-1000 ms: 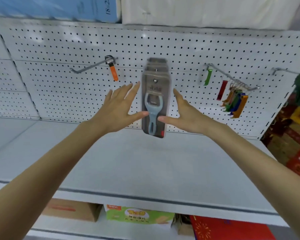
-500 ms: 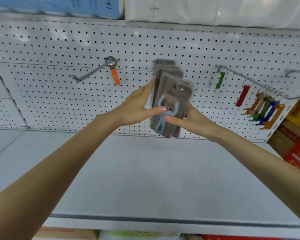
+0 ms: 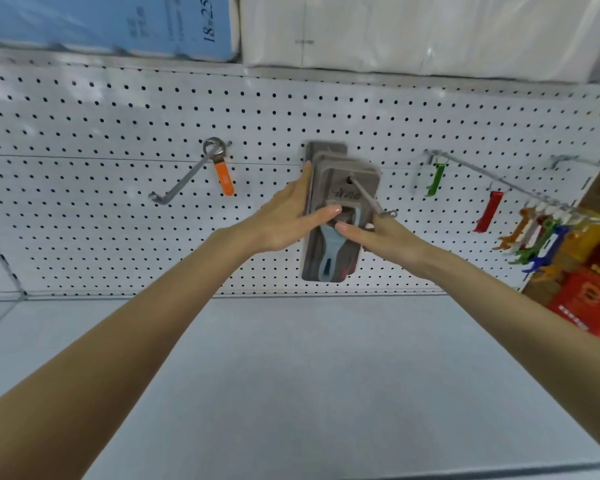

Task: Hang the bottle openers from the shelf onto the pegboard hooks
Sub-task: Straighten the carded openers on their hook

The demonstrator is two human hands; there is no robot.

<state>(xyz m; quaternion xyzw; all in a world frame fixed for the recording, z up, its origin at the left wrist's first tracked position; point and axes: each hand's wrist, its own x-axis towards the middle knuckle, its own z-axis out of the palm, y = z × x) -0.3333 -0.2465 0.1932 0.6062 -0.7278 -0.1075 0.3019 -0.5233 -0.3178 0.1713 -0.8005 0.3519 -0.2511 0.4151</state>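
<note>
Four wire hooks jut from the pegboard (image 3: 118, 126) in front of you: the left hook (image 3: 184, 181), the centre hook (image 3: 371, 199), the long hook (image 3: 492, 180) at right, and a fourth hook (image 3: 582, 161) (only partly in frame) at far right. At least three carded bottle openers (image 3: 329, 258) hang at centre. There is one orange opener (image 3: 224, 178), one green opener (image 3: 436, 180), one red opener (image 3: 486, 211), and a cluster (image 3: 537, 237) bunched too tightly to count. One shelf (image 3: 309, 375) lies near you. Two cartons sit above, a blue carton (image 3: 101, 22) and a white carton (image 3: 430, 29). Two hands show, your left hand (image 3: 284, 220) and right hand (image 3: 378, 233).
</note>
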